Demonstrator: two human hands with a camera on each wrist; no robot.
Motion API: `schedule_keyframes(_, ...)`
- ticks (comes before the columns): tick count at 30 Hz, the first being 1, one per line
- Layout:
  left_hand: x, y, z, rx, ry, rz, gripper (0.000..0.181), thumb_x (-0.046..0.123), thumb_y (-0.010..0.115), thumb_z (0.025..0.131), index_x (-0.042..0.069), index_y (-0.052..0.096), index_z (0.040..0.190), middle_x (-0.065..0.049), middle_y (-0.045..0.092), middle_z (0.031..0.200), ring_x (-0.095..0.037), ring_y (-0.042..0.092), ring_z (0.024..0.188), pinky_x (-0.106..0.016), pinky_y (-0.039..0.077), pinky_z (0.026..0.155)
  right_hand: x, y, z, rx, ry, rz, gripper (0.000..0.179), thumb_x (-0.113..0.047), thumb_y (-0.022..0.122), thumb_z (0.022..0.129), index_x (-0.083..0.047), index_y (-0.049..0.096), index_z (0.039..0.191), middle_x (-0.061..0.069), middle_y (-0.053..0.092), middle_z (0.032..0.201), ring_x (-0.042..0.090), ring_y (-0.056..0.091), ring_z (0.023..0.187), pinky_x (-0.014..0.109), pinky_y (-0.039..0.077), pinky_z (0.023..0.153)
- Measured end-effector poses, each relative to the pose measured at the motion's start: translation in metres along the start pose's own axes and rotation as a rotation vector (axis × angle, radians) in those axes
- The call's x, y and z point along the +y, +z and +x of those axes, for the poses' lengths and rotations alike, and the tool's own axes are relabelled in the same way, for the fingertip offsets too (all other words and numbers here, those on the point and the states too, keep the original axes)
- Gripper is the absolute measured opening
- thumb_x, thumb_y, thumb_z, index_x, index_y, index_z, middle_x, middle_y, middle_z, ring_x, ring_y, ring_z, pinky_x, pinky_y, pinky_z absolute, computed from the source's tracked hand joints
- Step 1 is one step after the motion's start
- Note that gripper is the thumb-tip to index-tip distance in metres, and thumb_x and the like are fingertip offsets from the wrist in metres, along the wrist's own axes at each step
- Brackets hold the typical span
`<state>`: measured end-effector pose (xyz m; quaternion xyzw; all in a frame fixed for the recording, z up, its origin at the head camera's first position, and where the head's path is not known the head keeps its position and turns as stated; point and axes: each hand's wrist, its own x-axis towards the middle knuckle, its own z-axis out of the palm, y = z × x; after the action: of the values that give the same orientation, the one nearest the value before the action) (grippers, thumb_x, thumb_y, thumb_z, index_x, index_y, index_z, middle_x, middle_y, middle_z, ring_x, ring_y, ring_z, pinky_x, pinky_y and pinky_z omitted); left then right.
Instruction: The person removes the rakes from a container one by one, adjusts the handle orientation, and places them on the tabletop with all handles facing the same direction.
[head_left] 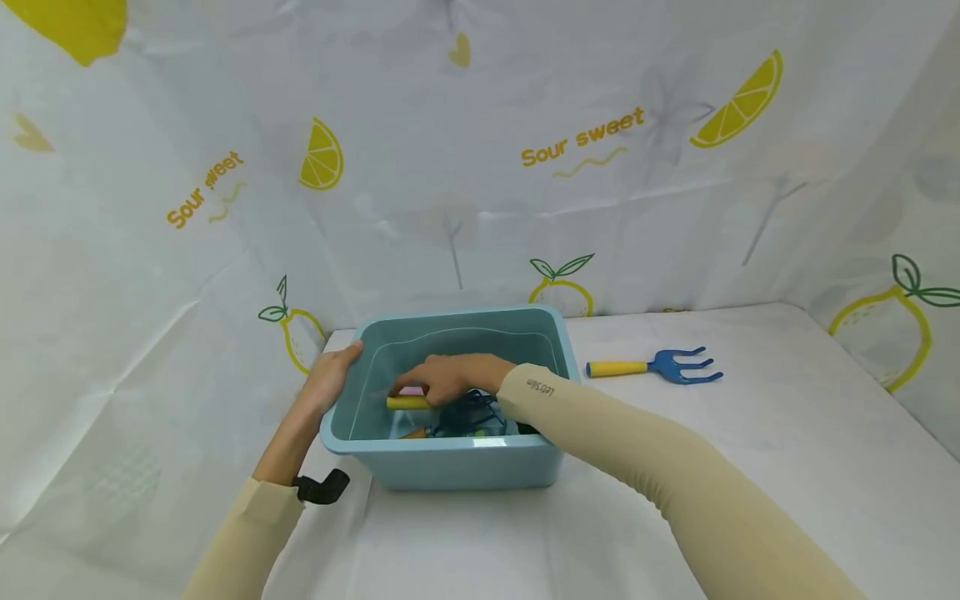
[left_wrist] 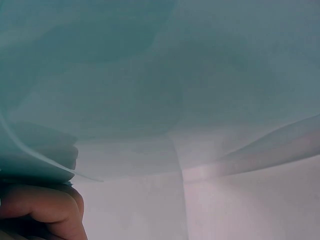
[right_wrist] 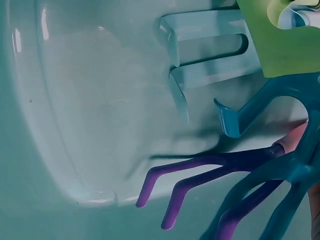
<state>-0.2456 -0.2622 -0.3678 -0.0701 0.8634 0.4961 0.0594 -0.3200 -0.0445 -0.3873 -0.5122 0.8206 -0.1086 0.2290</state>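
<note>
Right hand [head_left: 453,377] grips a blue hand fork [right_wrist: 300,172] inside the plastic bin [head_left: 465,471].
Likely light and stiff, best held by its yellow handle [head_left: 407,402]; left hand [head_left: 330,375] clasps the bin's left rim [head_left: 341,400].

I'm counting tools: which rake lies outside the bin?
The yellow-handled blue rake, lying on the table right of the bin; the purple rake and another blue one are inside it.

Head view overlooks bin [head_left: 461,467] (wrists nearer).
</note>
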Motion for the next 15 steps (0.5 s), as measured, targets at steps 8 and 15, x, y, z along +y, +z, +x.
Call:
schedule_keyframes(8, -0.0001, -0.0006, 0.0014, -0.021, -0.01, -0.017, 0.072, 0.05, 0.029, 0.111, -0.008, 0.039, 0.153, -0.026, 0.044, 0.157, -0.04, 0.048, 0.142, -0.052, 0.043, 0.113, -0.0025, -0.005, -0.0014, 0.034, -0.031, -0.021, 0.073, 0.006, 0.052, 0.091, -0.032, 0.048, 0.154, 0.002, 0.061, 0.085, 0.011, 0.036, 0.061, 0.023, 0.034, 0.057)
schedule_keyframes(15, -0.0018, -0.0017, 0.0025, 0.007, 0.016, 0.033, 0.072, 0.052, 0.031, 0.11, -0.006, 0.049, 0.148, -0.025, 0.056, 0.147, -0.026, 0.064, 0.118, -0.028, 0.053, 0.086, -0.0052, -0.0101, -0.0041, 0.057, -0.062, 0.031, 0.075, 0.007, 0.052, 0.089, -0.029, 0.046, 0.155, 0.009, 0.071, 0.111, 0.013, 0.057, 0.078, 0.024, 0.046, 0.067)
